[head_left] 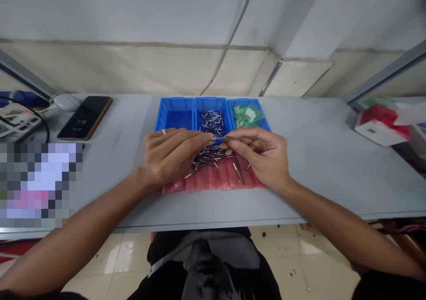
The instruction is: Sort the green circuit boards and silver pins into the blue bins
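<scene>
While left hand (169,155) and right hand (259,158) meet, fingertips (210,136) pinch metal pin (222,137) above loose pins (209,158) on red plastic (213,180).

One left hand (169,155), wearing one ring (163,132), and one right hand (259,158). Three blue plastic bins (213,104), side by side. One smartphone (84,118). One green-tinted plastic bag (248,115). One red-and-white box (381,127). Metal pins (209,158): too many to count, both in the middle bin and in a loose heap.
</scene>
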The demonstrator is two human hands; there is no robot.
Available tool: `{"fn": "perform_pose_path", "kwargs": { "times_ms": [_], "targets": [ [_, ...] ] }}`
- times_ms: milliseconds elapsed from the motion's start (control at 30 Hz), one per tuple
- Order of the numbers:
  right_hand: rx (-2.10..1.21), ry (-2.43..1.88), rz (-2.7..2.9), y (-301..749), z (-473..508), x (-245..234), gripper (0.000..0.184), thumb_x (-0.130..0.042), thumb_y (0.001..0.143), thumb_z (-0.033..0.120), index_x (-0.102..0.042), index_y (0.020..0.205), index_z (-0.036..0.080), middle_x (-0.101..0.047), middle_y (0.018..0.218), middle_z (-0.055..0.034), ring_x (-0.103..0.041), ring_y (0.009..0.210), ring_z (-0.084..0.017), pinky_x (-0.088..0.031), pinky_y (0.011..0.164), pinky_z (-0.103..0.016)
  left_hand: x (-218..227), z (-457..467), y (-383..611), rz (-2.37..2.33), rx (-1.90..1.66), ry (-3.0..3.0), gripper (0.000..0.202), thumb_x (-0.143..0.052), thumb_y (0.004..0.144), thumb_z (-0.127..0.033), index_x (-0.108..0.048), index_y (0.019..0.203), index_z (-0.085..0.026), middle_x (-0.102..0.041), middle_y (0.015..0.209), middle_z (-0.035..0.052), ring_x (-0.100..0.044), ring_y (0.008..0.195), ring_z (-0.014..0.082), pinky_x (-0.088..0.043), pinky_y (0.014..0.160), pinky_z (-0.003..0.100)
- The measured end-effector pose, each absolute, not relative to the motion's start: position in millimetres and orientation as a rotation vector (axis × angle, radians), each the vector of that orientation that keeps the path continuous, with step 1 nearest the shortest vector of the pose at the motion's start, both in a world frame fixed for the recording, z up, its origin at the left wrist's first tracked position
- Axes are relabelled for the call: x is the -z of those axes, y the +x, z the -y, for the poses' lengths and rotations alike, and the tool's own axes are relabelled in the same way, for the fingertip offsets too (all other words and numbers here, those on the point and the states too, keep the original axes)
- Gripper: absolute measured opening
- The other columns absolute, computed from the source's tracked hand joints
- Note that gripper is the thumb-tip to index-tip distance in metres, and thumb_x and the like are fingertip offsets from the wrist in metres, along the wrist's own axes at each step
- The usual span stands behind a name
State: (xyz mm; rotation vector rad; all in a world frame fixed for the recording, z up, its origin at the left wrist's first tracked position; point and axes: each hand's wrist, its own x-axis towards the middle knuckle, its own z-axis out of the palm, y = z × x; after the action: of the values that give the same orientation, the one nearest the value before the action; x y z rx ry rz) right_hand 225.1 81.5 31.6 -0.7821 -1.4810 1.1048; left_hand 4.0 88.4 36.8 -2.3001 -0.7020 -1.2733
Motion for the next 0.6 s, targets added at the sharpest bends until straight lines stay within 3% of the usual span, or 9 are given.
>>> {"fn": "perform_pose_path", "kwargs": {
  "times_ms": [167, 267, 367, 433, 533, 600],
  "targets": [
    [-1.132, -0.763, 1.526, 227, -82, -30, 0.010, -0.075, 0.085, 0.022, -0.077, 0.095, 0.022, -0.076, 0.080, -0.0006, -0.074, 0.071, -0.015, -0.064, 0.061, -0.029, -34, -93, 2, 0.626, 1.187, -2.344, 0.015, -0.070, 0.089, -0.020, -0.065, 0.102, -0.019, -0.074, 0.081, -0.0009, -0.069, 0.067, 0.0115, -0.046, 0.054, 0.025],
    [-1.141, -0.806, 1.496, 228, -86, -29, 0.010, -0.075, 0.086, 0.023, -0.077, 0.095, 0.022, -0.077, 0.081, -0.0010, -0.074, 0.071, -0.015, -0.065, 0.066, -0.030, -33, -99, -4, 0.664, 1.093, -2.380, 0.012, -0.069, 0.089, -0.024, -0.064, 0.099, -0.020, -0.073, 0.083, -0.0014, -0.068, 0.070, 0.0129, -0.046, 0.056, 0.028],
    [-1.226, -0.779, 1.419, 229, -90, -31, 0.029, -0.067, 0.092, 0.025, -0.069, 0.121, 0.026, -0.076, 0.111, -0.0038, -0.075, 0.096, -0.019, -0.065, 0.085, -0.037, -35, -105, -11, 0.793, 1.090, -2.332, 0.002, -0.062, 0.091, -0.021, -0.062, 0.093, -0.020, -0.073, 0.083, -0.0011, -0.068, 0.071, 0.0133, -0.045, 0.058, 0.029],
    [-1.264, -0.752, 1.456, 231, -91, -33, 0.043, -0.061, 0.096, 0.026, -0.056, 0.138, 0.030, -0.070, 0.127, -0.0052, -0.072, 0.106, -0.020, -0.065, 0.084, -0.038, -37, -110, -14, 0.880, 1.109, -2.277, 0.005, -0.058, 0.092, -0.019, -0.062, 0.088, -0.020, -0.071, 0.080, -0.0013, -0.066, 0.068, 0.0124, -0.044, 0.057, 0.028],
    [-1.029, -0.801, 1.798, 233, -90, -31, 0.033, -0.060, 0.096, 0.026, -0.065, 0.129, 0.028, -0.075, 0.112, -0.0050, -0.074, 0.088, -0.017, -0.064, 0.070, -0.032, -36, -115, -16, 0.923, 1.074, -2.235, 0.011, -0.058, 0.091, -0.020, -0.060, 0.080, -0.020, -0.069, 0.074, -0.0019, -0.063, 0.064, 0.0118, -0.041, 0.055, 0.029],
    [-0.686, -0.795, 2.126, 234, -89, -25, 0.026, -0.061, 0.095, 0.025, -0.072, 0.119, 0.026, -0.077, 0.102, -0.0049, -0.072, 0.084, -0.018, -0.063, 0.075, -0.035, -34, -116, -16, 0.919, 1.034, -2.230, 0.013, -0.059, 0.091, -0.021, -0.059, 0.078, -0.020, -0.068, 0.072, -0.0022, -0.062, 0.063, 0.0119, -0.038, 0.053, 0.029]
  ]
}}
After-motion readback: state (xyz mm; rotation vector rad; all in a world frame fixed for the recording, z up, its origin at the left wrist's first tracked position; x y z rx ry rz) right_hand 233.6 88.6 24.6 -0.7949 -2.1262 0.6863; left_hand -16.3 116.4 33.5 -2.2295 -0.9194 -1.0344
